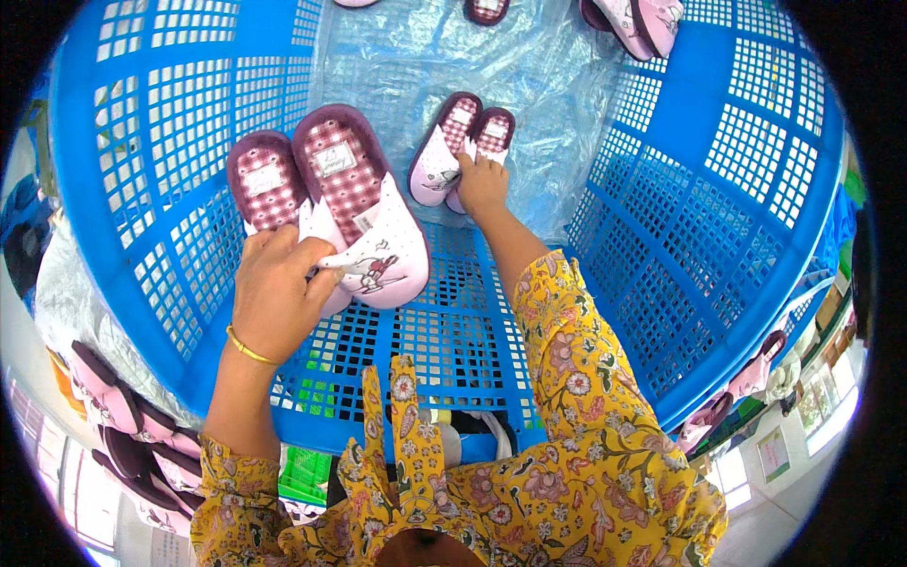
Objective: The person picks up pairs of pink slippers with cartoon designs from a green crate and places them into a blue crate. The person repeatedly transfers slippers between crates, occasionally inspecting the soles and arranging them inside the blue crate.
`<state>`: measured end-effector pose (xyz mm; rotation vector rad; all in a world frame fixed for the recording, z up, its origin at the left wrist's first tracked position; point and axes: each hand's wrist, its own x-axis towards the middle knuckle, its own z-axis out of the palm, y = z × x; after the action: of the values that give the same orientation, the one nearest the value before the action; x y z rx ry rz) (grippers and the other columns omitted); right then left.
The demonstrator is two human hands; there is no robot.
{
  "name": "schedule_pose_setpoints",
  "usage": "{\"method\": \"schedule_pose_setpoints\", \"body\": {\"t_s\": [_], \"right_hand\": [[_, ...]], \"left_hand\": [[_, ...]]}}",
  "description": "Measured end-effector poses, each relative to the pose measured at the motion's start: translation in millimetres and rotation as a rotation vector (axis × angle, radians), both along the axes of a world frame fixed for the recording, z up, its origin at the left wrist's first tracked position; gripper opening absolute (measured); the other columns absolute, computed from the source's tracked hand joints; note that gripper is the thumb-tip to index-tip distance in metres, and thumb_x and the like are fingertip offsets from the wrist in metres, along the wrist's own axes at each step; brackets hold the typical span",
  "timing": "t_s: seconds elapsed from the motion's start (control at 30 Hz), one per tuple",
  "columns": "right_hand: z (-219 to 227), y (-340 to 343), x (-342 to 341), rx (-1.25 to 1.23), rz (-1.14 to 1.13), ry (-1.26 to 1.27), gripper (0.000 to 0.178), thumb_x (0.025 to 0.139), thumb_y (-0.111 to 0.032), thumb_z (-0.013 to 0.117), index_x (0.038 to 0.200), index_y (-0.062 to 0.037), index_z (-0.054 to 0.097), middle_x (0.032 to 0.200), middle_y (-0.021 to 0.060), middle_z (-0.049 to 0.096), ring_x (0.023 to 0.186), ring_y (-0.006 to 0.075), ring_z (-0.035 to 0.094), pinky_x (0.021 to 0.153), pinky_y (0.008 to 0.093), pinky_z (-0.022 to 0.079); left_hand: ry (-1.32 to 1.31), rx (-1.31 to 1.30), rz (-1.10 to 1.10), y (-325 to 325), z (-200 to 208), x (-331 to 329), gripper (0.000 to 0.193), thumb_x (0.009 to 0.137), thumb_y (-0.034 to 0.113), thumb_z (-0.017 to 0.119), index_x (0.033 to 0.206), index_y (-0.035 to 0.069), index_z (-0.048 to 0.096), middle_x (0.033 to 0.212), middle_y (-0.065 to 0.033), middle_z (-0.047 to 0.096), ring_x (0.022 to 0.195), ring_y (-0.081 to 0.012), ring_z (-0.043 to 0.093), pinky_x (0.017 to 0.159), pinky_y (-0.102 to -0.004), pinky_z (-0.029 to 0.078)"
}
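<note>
Head view. Clock face centred on the picture, 12 at the basket's far end. Person leaning over a deep blue plastic lattice basket (76, 142).

Left hand (283, 274), near 9 o'clock: thumb and fingers closed across the uppers of a large-looking pair of soft pale-pink slippers with maroon edging and red-and-white checked insoles (333, 184). Pair sits toward 10, toes pointing to 5, looking raised above the basket floor.

Right hand (484, 181), close to 12: fingers grasping the uppers of a smaller-looking pair of matching pink slippers (442, 163), toes toward the wearer; fingertips partly hidden. Pair is over the near part of a crinkled clear plastic sheet (539, 104); contact beneath unclear.

More pink slippers (652, 24) at 1 o'clock, inside.

Step in hand, my judgement: handling slippers by the pair, one pair per hand, within the basket. Next move seems to call for a pinch spanning both uppers, each pair's soles aligned, and clearance between the two pairs.
</note>
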<state>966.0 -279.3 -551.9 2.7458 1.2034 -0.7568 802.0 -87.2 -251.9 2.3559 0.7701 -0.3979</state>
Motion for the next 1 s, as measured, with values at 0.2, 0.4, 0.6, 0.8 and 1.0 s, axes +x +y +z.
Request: {"method": "schedule_pose_setpoints", "body": {"t_s": [0.2, 0.4, 0.6, 0.8, 1.0], "right_hand": [[1.7, -7.2, 20.2, 0.143, 0.235, 0.037, 0.026, 0.076, -0.016, 0.060, 0.098, -0.0255, 0.067, 0.079, 0.0062, 0.065, 0.086, 0.0254, 0.060, 0.080, 0.0444, 0.040], [115.9, -12.5, 46.6, 0.331, 0.191, 0.161, 0.020, 0.078, -0.018, 0.061, 0.096, -0.0175, 0.068, 0.080, 0.0123, 0.064, 0.081, 0.0276, 0.061, 0.072, 0.0408, 0.044], [289.3, -43.5, 62.4, 0.654, 0.176, 0.179, 0.023, 0.081, -0.015, 0.061, 0.103, -0.0083, 0.064, 0.089, 0.0164, 0.063, 0.087, 0.0296, 0.060, 0.076, 0.0400, 0.046], [458.7, -24.8, 22.1, 0.446, 0.060, 0.425, 0.031, 0.089, -0.015, 0.059, 0.109, 0.0064, 0.053, 0.099, 0.0195, 0.059, 0.089, 0.0309, 0.056, 0.081, 0.0373, 0.045], [544.6, 31.3, -56.0, 0.517, 0.296, 0.666, 0.022, 0.085, -0.014, 0.066, 0.094, 0.0032, 0.055, 0.084, 0.0121, 0.055, 0.076, 0.0216, 0.051, 0.069, 0.0339, 0.043]], "left_hand": [[-0.242, 0.084, 0.072, 3.3, 8.6, 2.4, 0.015, 0.073, 0.018, 0.068, 0.085, 0.010, 0.066, 0.080, -0.0091, 0.058, 0.078, -0.0295, 0.053, 0.072, -0.0398, 0.040], [-0.527, 0.160, 0.172, -19.3, 88.9, 3.9, 0.013, 0.070, 0.019, 0.067, 0.082, 0.015, 0.065, 0.078, -0.0049, 0.053, 0.079, -0.0239, 0.053, 0.077, -0.0391, 0.039], [-0.708, 0.193, 0.271, -35.8, 243.0, -38.9, 0.012, 0.069, 0.018, 0.068, 0.079, 0.015, 0.063, 0.077, -0.0044, 0.049, 0.076, -0.0230, 0.050, 0.076, -0.0377, 0.038], [-0.474, 0.357, 0.426, -62.9, 368.6, -157.2, 0.009, 0.070, 0.019, 0.067, 0.077, 0.017, 0.064, 0.071, -0.0022, 0.049, 0.072, -0.0215, 0.052, 0.077, -0.0379, 0.038], [-0.105, 0.576, 0.587, -92.3, 464.9, -303.1, 0.008, 0.068, 0.017, 0.065, 0.075, 0.015, 0.063, 0.069, -0.0042, 0.051, 0.070, -0.0224, 0.053, 0.075, -0.0374, 0.039]]}}
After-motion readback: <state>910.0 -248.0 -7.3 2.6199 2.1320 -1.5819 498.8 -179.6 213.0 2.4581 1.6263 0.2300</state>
